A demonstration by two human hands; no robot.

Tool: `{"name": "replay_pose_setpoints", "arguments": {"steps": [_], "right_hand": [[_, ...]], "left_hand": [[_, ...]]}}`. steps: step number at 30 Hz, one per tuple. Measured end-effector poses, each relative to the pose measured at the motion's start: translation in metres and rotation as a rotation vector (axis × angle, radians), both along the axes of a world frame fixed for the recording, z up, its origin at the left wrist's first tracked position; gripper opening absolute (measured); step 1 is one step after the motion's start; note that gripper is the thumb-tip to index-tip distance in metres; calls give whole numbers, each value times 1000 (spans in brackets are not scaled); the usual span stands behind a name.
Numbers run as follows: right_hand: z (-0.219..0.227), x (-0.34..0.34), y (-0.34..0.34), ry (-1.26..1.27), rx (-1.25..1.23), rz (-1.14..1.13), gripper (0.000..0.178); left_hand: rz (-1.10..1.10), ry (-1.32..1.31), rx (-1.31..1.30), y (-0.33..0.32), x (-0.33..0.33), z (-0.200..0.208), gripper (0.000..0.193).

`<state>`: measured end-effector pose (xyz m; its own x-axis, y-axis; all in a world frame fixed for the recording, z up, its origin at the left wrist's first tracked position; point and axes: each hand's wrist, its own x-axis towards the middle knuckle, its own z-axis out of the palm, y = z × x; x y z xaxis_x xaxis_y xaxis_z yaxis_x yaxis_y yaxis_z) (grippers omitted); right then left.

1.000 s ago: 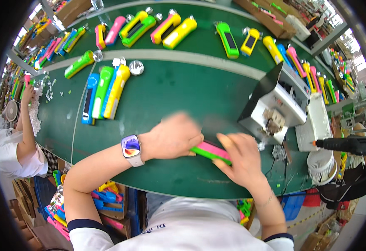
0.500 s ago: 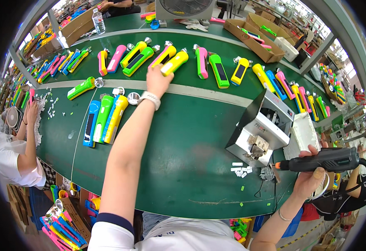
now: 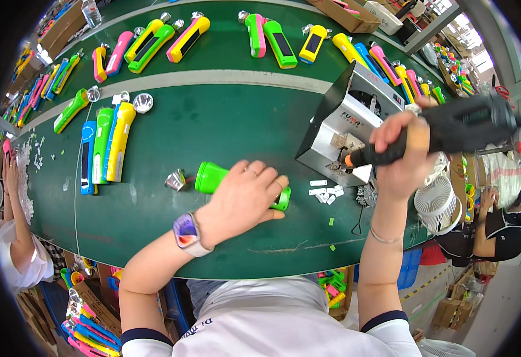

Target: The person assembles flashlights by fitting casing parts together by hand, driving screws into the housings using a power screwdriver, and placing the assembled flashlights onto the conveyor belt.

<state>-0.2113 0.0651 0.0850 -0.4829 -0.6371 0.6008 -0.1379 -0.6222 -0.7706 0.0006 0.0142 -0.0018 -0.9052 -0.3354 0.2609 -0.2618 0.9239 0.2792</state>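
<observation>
My left hand [image 3: 245,193] lies over a green flashlight body [image 3: 210,177] in the middle of the green table, fingers wrapped round it. Much of the body is hidden under the hand. At its left end, on a short wire, a loose silver reflector [image 3: 176,180] rests on the table. My right hand [image 3: 404,149] is closed round a black corded electric screwdriver [image 3: 460,125], slightly blurred. Its orange tip points left, in front of the metal box-shaped machine [image 3: 350,119]; I cannot tell whether it touches.
Small white pieces [image 3: 325,191] lie before the machine. To the left stand several flashlights [image 3: 101,143], with a green one [image 3: 71,112] beyond them. More line the far strip [image 3: 281,44]. A white fan [image 3: 436,205] sits at the right; another person [image 3: 19,238] works at far left.
My left hand has brought a flashlight from the far row to the middle of the table; its green side now shows instead of yellow. The screwdriver has moved up and left to the machine.
</observation>
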Motion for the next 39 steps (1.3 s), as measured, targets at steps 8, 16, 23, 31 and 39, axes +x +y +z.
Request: {"name": "replay_pose_setpoints", "arguments": {"steps": [8,16,23,31,39], "right_hand": [[-20,17,18,-144,-11,291,59],[-47,46,10,-97,101,340,60],[-56,57,10,-81,193,446,55],[-64,50,6,-151,127,549,59],[-21,13,27,11,-231,348,84]], "left_hand": [[7,68,140,-5,6,-6,40],[32,62,169,-6,7,-6,39],[28,41,172,-7,6,-3,39],[-12,76,154,-5,3,-7,39],[128,50,7,-10,12,2,48]]}}
